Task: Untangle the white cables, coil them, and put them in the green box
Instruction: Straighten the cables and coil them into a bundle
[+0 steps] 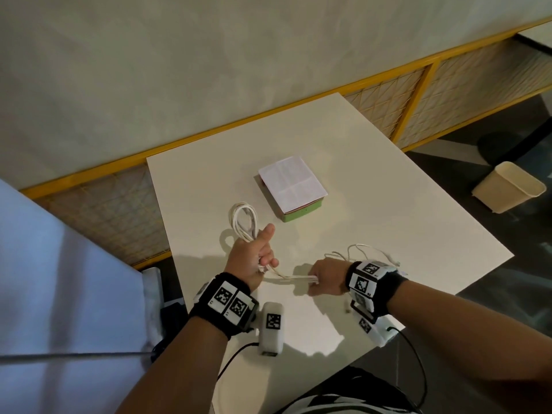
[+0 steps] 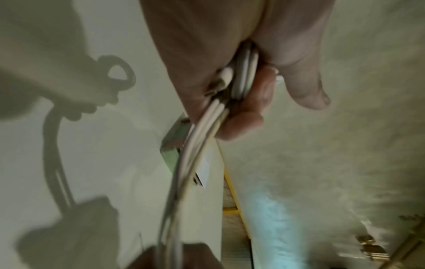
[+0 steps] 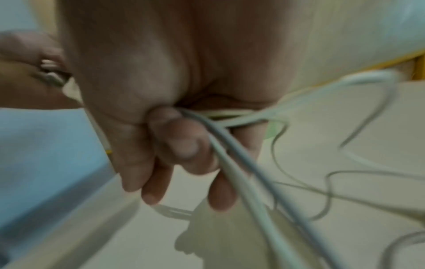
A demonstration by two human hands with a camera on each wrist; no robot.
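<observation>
My left hand (image 1: 260,258) grips a coiled bundle of white cable (image 1: 245,221), whose loops stick up above the fist; the index finger points away. In the left wrist view the fingers (image 2: 243,123) curl round several strands (image 2: 207,118). From that fist the strands run right to my right hand (image 1: 324,277), which pinches them (image 1: 298,277). The right wrist view shows my curled fingers (image 3: 184,143) round the white cable (image 3: 241,174). Loose thin cable (image 1: 367,252) trails behind the right wrist. The green box (image 1: 298,213) stands mid-table under a white sheet of paper (image 1: 291,183).
The white table (image 1: 388,204) stands against a pale wall with a yellow-framed mesh panel (image 1: 418,94). A beige bin (image 1: 507,191) lies on the dark floor to the right. A pale blue surface (image 1: 59,279) fills the left. Dark wires (image 1: 418,369) hang from my wrist cameras.
</observation>
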